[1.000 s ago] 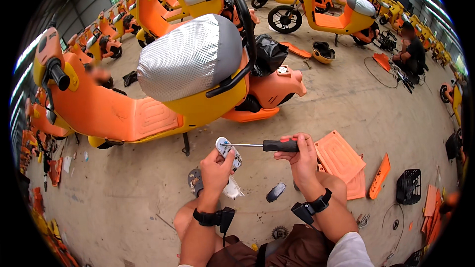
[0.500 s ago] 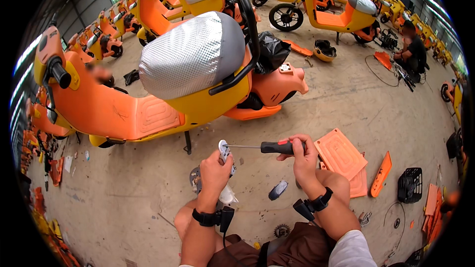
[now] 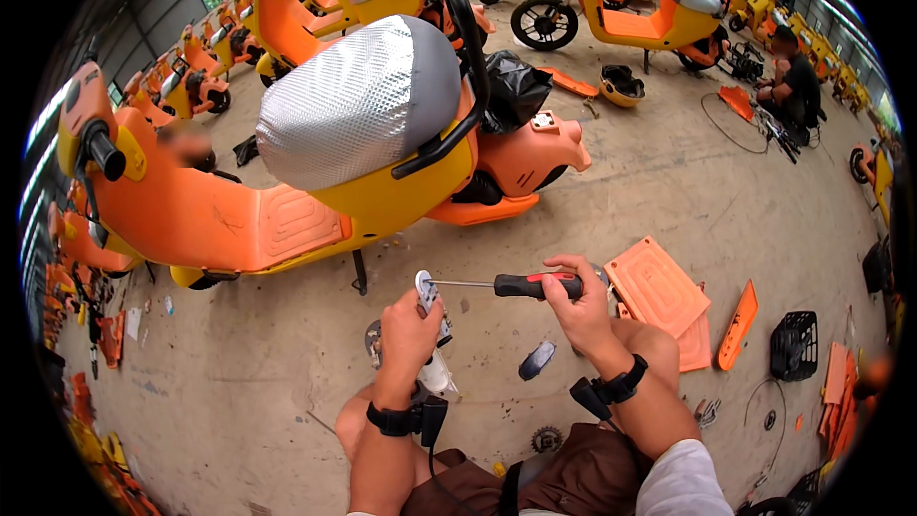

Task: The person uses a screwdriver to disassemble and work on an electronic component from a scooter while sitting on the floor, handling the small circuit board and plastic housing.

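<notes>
My left hand (image 3: 411, 333) is closed around a small white part with a rounded end (image 3: 423, 279) and holds it upright. Metal or dark fittings show along its side; my fingers hide the rest. My right hand (image 3: 579, 306) grips a screwdriver (image 3: 521, 286) by its black and red handle, the thumb lying along it and some fingers raised. The shaft points left, level, and its tip meets the upper end of the white part. Below my left hand are a white piece (image 3: 437, 375) and a grey round part (image 3: 373, 342), both partly covered.
An orange and yellow scooter (image 3: 373, 193) with a silver seat cover stands ahead. Orange panels (image 3: 659, 287), an orange strip (image 3: 737, 325) and a black basket (image 3: 794, 346) lie to the right. A dark oval piece (image 3: 537, 360) rests between my arms. Another person (image 3: 795, 86) sits far right.
The fingers of my right hand have loosened and lifted on the screwdriver handle. The tip stays at the white part. The whole view has shifted slightly.
</notes>
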`<state>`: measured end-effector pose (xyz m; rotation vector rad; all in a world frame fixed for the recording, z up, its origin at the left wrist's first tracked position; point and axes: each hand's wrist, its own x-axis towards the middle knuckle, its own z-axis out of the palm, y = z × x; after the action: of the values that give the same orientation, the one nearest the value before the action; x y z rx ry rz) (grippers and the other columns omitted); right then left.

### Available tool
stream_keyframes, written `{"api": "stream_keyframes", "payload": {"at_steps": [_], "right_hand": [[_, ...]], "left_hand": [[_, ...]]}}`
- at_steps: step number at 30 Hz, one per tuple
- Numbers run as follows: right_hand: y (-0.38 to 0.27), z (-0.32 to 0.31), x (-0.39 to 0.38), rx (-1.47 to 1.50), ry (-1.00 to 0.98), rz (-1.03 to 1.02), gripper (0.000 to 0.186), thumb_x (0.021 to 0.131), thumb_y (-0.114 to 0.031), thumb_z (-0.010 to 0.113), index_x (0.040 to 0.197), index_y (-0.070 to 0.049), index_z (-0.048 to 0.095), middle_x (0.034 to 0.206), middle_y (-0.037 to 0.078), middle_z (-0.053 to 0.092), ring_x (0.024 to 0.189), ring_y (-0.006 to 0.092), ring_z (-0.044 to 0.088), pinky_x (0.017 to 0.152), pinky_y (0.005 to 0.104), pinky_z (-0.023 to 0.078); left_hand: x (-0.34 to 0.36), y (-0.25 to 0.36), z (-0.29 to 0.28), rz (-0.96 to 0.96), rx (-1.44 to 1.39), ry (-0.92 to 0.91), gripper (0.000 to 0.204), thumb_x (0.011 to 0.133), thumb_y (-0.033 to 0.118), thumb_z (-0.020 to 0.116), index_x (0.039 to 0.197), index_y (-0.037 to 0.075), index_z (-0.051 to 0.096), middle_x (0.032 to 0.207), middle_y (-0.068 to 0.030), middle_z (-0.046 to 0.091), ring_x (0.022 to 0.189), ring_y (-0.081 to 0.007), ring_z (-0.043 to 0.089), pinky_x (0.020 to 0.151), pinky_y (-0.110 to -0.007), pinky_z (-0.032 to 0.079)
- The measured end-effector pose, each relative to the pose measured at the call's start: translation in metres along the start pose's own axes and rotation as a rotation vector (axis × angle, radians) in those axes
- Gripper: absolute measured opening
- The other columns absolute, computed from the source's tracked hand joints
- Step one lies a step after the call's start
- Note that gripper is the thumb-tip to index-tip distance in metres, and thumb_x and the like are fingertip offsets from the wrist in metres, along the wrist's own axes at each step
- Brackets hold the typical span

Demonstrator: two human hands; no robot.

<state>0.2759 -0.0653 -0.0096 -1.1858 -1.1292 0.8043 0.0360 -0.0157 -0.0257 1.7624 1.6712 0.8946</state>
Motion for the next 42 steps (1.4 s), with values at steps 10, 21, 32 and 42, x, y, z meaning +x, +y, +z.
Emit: {"api": "stream_keyframes", "payload": {"at_steps": [10, 21, 32, 42], "right_hand": [[0.001, -0.009, 0.003, 0.041, -0.017, 0.13, 0.023, 0.093, -0.019, 0.063, 0.106, -0.001, 0.06, 0.076, 0.003, 0.063, 0.065, 0.0045, 0.052, 0.058, 0.0204, 0.042], [-0.006, -0.003, 0.004, -0.168, 0.047, 0.117, 0.021, 0.092, -0.023, 0.065, 0.093, -0.002, 0.065, 0.071, 0.004, 0.066, 0.064, 0.0058, 0.057, 0.056, 0.0238, 0.045], [-0.007, -0.012, 0.006, -0.181, 0.024, 0.145, 0.033, 0.092, -0.035, 0.061, 0.092, -0.002, 0.066, 0.072, 0.01, 0.068, 0.062, 0.0197, 0.064, 0.06, 0.0314, 0.048], [0.01, -0.004, 0.007, -0.177, 0.122, 0.038, 0.027, 0.091, -0.031, 0.065, 0.09, -0.004, 0.065, 0.071, 0.009, 0.068, 0.062, 0.0151, 0.063, 0.058, 0.0307, 0.049]], "left_hand": [[0.001, 0.009, 0.001, -0.014, 0.045, -0.047, 0.024, 0.081, 0.021, 0.069, 0.08, -0.002, 0.063, 0.062, -0.0187, 0.061, 0.06, -0.0366, 0.062, 0.057, -0.043, 0.048], [0.006, -0.003, 0.003, -0.02, 0.204, -0.12, 0.029, 0.081, 0.027, 0.068, 0.083, -0.001, 0.064, 0.07, -0.0219, 0.064, 0.069, -0.0418, 0.063, 0.063, -0.048, 0.049], [0.002, 0.009, 0.01, 0.042, 0.213, -0.098, 0.02, 0.078, 0.014, 0.067, 0.079, -0.005, 0.061, 0.062, -0.0174, 0.06, 0.058, -0.0294, 0.062, 0.057, -0.04, 0.047], [0.005, -0.01, 0.017, 0.003, 0.166, -0.183, 0.027, 0.078, 0.023, 0.069, 0.08, -0.004, 0.064, 0.071, -0.0244, 0.064, 0.071, -0.0413, 0.065, 0.064, -0.046, 0.05]]}}
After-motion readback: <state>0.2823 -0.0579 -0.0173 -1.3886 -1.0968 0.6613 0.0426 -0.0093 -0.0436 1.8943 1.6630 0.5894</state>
